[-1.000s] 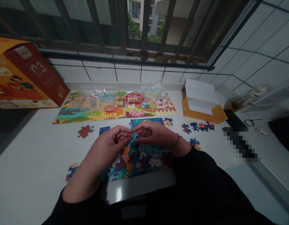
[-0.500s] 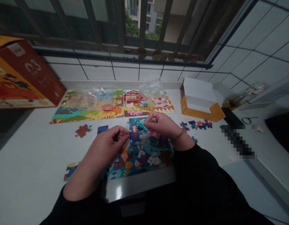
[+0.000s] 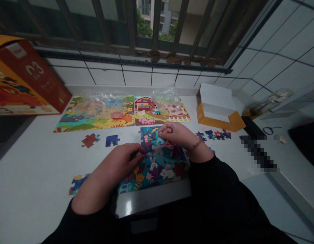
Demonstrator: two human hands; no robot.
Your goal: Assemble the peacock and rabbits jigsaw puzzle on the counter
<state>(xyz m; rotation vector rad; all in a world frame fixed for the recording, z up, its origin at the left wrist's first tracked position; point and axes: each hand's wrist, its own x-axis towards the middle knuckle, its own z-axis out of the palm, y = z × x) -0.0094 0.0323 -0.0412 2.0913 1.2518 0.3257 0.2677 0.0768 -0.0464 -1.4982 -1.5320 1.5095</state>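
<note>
A partly joined jigsaw puzzle (image 3: 157,167) with rabbits, flowers and a dark blue-green forest lies on the counter in front of me. My left hand (image 3: 125,157) rests at its left side, thumb and forefinger a little apart, with no piece seen between them. Over the puzzle's upper right part is my right hand (image 3: 173,134), its fingers pinched together; what they hold, if anything, is hidden. A blue puzzle piece (image 3: 112,140) and a brown puzzle piece (image 3: 90,139) lie beyond my left hand. Part of another puzzle piece (image 3: 78,183) shows beside my left forearm.
Several loose pieces (image 3: 218,135) lie to the right. Behind the puzzle are a savanna picture board (image 3: 96,123) and a farm picture board (image 3: 146,119), both under clear plastic bags. An opened yellow box (image 3: 215,120) stands back right, a big orange-red box (image 3: 32,81) back left.
My left hand has shifted slightly right and nearer me, uncovering the blue piece, and its fingers now reach over the puzzle's left part. The right hand has barely moved, still pinched.
</note>
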